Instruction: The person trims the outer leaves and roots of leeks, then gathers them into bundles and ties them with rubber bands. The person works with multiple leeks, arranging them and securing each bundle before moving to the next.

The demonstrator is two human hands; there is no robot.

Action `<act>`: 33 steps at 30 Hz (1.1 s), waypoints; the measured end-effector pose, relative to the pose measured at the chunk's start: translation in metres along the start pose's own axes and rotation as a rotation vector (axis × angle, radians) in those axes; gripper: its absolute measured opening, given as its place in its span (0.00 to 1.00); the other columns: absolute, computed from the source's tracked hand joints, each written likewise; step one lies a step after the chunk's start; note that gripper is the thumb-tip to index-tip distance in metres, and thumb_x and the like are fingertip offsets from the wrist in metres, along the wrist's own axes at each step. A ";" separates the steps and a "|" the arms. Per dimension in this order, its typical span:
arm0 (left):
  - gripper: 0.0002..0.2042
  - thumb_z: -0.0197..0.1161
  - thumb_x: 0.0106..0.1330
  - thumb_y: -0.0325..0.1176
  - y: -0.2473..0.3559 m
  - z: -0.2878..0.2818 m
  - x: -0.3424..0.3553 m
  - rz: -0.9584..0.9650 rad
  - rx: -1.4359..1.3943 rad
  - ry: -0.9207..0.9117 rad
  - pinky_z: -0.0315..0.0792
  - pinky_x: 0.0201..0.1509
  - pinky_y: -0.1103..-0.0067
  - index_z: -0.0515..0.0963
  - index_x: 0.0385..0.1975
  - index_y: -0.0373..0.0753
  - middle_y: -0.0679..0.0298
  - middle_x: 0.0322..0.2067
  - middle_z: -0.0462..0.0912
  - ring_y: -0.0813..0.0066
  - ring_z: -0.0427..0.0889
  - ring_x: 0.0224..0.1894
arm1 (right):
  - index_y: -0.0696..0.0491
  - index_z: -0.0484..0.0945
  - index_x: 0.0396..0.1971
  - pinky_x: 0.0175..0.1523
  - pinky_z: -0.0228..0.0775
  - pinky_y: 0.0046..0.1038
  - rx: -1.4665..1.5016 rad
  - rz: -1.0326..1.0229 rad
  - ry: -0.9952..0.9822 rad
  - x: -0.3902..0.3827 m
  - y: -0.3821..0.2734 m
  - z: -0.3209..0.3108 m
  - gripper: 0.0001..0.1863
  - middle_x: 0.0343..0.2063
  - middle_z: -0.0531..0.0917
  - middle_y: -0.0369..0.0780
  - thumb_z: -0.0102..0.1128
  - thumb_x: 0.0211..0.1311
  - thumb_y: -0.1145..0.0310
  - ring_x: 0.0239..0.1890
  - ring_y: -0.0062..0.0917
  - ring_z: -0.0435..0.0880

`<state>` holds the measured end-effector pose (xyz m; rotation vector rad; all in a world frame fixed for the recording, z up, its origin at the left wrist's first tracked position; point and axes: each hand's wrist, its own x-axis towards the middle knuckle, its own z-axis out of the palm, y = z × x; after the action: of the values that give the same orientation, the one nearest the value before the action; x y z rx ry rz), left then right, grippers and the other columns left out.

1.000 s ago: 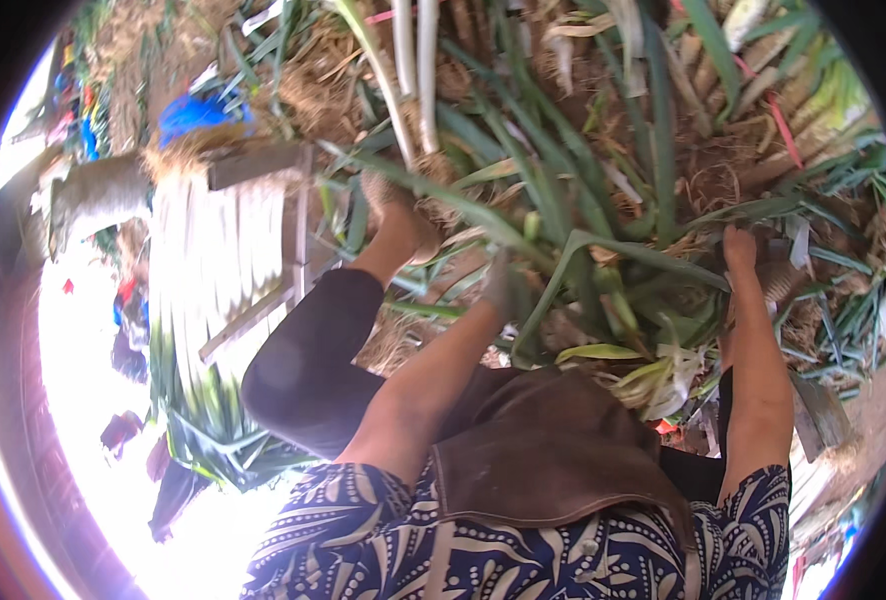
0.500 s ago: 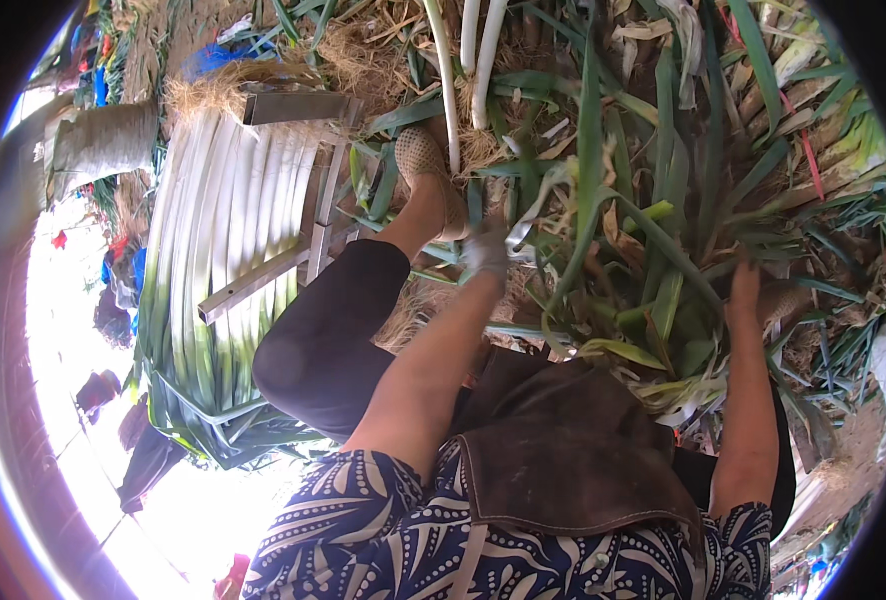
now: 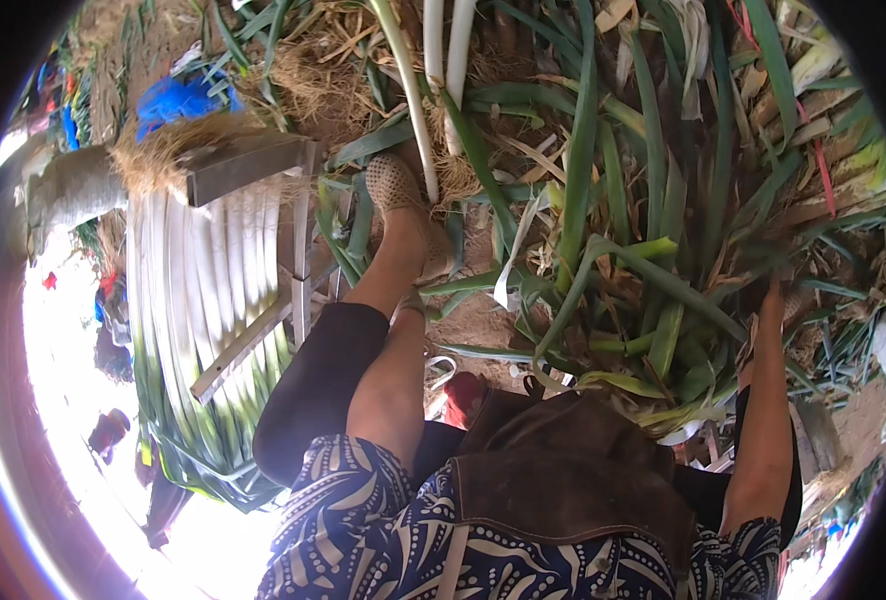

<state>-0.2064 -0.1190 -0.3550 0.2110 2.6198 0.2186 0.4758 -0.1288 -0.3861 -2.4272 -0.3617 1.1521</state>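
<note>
My left hand [image 3: 411,305], with grey on it, has its fingers mostly hidden beside my lower leg and beige perforated shoe [image 3: 391,180]; strewn green leaves lie just right of it. My right hand [image 3: 769,302] reaches down into a pile of long green leek leaves [image 3: 653,180] at the right, its fingers blurred and partly covered. Several upright white leek stalks [image 3: 413,100] stand above my left foot, near fibrous roots [image 3: 303,75]. Between my forearms, below the pile, a red object [image 3: 465,398] shows beside my brown apron [image 3: 553,480].
At left, a row of leeks [image 3: 203,290] lies in a metal frame [image 3: 303,250], with root trimmings [image 3: 163,160] on its upper end and blue plastic [image 3: 173,100] behind. More trimmed leaves and red ties [image 3: 823,175] are at the right. Bare soil [image 3: 473,320] shows between leaves.
My left hand has drawn back from the leaves, down and left toward my leg, uncovering the red object. My right hand is slightly lower, still among the leaves.
</note>
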 end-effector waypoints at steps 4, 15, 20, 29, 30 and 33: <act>0.18 0.63 0.56 0.46 0.013 -0.001 0.012 0.084 -0.039 -0.073 0.71 0.48 0.67 0.78 0.41 0.40 0.54 0.42 0.78 0.59 0.78 0.44 | 0.63 0.67 0.59 0.61 0.59 0.29 -0.060 -0.038 -0.045 0.025 0.016 -0.017 0.40 0.57 0.72 0.47 0.49 0.61 0.41 0.58 0.34 0.71; 0.14 0.60 0.60 0.40 -0.073 0.082 -0.137 0.319 0.332 -0.282 0.74 0.40 0.69 0.76 0.41 0.40 0.55 0.37 0.79 0.60 0.80 0.37 | 0.63 0.69 0.56 0.59 0.59 0.29 -0.090 -0.228 -0.138 0.022 0.038 0.014 0.34 0.54 0.74 0.46 0.44 0.66 0.46 0.56 0.33 0.72; 0.11 0.58 0.60 0.35 -0.079 0.105 -0.231 0.702 0.310 -0.876 0.75 0.41 0.67 0.77 0.39 0.38 0.51 0.36 0.81 0.55 0.81 0.37 | 0.58 0.69 0.58 0.59 0.60 0.32 -0.231 -0.246 -0.092 -0.005 0.033 0.038 0.31 0.56 0.73 0.49 0.42 0.67 0.48 0.58 0.41 0.71; 0.15 0.60 0.59 0.34 0.094 -0.040 -0.053 0.303 -0.220 -1.055 0.76 0.37 0.73 0.78 0.44 0.35 0.55 0.35 0.83 0.63 0.83 0.36 | 0.61 0.72 0.52 0.56 0.62 0.36 -0.393 -0.401 -0.106 -0.012 0.033 0.042 0.27 0.50 0.76 0.55 0.42 0.67 0.53 0.54 0.49 0.72; 0.13 0.59 0.57 0.34 0.103 -0.053 -0.029 0.436 0.005 -0.743 0.75 0.41 0.70 0.79 0.39 0.36 0.51 0.36 0.82 0.59 0.82 0.40 | 0.61 0.72 0.52 0.55 0.62 0.36 -0.428 -0.400 -0.086 -0.011 0.036 0.041 0.26 0.49 0.76 0.55 0.42 0.66 0.54 0.54 0.49 0.73; 0.09 0.56 0.59 0.34 0.067 -0.071 0.051 0.773 0.879 -0.388 0.73 0.47 0.66 0.79 0.35 0.38 0.48 0.45 0.78 0.55 0.78 0.50 | 0.61 0.73 0.50 0.55 0.62 0.37 -0.503 -0.396 -0.047 -0.020 0.029 0.046 0.25 0.47 0.77 0.56 0.43 0.66 0.56 0.53 0.51 0.73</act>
<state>-0.2781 -0.0526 -0.3043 1.3927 1.9591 -0.6707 0.4287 -0.1502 -0.4131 -2.5597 -1.2126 1.0278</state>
